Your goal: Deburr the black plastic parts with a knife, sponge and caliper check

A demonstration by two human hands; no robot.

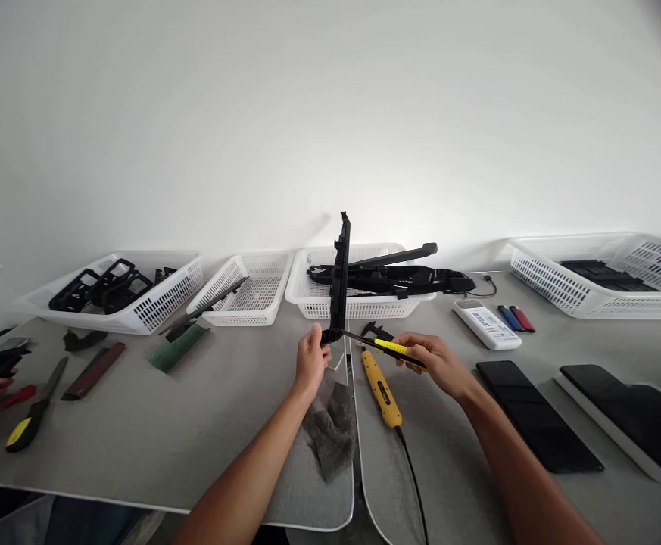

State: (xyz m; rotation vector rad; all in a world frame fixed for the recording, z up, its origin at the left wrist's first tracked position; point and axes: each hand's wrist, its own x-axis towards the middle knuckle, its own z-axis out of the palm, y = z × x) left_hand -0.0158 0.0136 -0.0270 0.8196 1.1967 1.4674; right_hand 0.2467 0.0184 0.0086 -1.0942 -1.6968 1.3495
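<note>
Table [137, 446]: gray, below white wall [330, 113].
Left hand [310, 362]: pinching lower end of black plastic part [338, 284], mid-frame, apparently to steady it upright.
Right hand [435, 362]: wrapped around yellow knife [391, 348], blade [358, 337] near that end, presumably for control.
Power tool [382, 390]: lower centre, likely for reach.

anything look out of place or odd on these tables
Nothing looks spilled. The long black parts overhang the right side of their white basket, and a dark strip straddles the side of the smaller basket to its left, partly outside rather than lying in it.
</note>
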